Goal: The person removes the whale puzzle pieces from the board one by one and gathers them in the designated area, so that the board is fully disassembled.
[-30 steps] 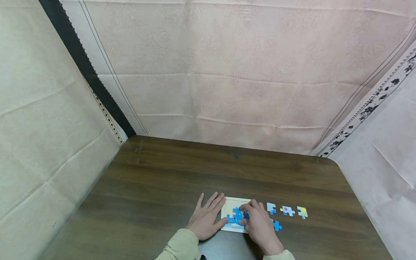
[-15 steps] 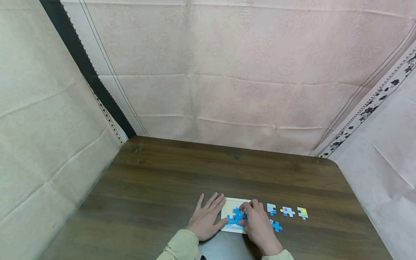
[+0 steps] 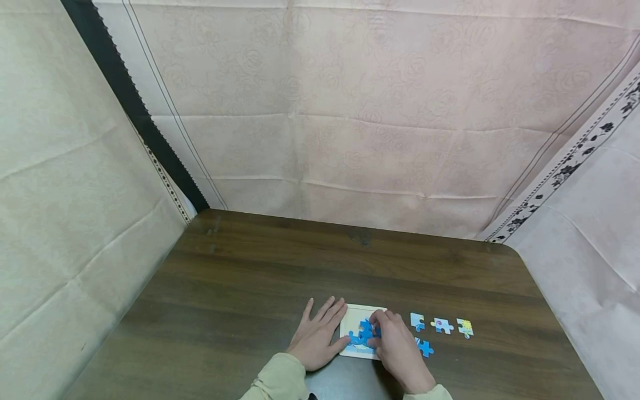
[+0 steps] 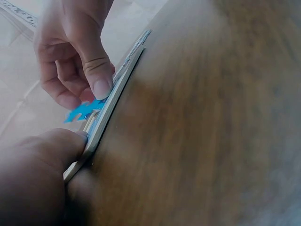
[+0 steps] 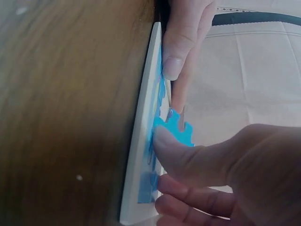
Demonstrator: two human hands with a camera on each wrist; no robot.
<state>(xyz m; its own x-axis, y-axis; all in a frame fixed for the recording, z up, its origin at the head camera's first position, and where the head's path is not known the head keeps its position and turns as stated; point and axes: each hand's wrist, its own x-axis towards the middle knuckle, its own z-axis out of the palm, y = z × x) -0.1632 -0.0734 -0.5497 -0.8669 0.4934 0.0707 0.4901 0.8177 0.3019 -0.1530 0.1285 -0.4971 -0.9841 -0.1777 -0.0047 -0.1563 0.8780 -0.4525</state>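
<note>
A small cream-framed jigsaw tray (image 3: 354, 312) lies on the table, with blue pieces (image 3: 364, 331) set in its lower part. My left hand (image 3: 318, 338) is spread flat at the tray's left side, its thumb on the frame's edge. Over the tray's right half, my right hand (image 3: 397, 349) pinches a blue jigsaw piece (image 5: 178, 129) between thumb and fingers. That piece stands tilted up from the tray in both wrist views. From the head view, the right hand hides most of the held piece and the tray's right side.
Right of the tray lie several loose jigsaw pieces: one white and blue (image 3: 417, 320), one with a purple spot (image 3: 442, 325), one yellow (image 3: 465, 327) and a blue one (image 3: 425, 348) partly behind the right hand. Pale cloth (image 3: 370, 111) hangs around the dark wooden table (image 3: 240, 311).
My right hand's fingers have shifted slightly over the tray while keeping the blue piece pinched. The left hand and the loose pieces stay where they were.
</note>
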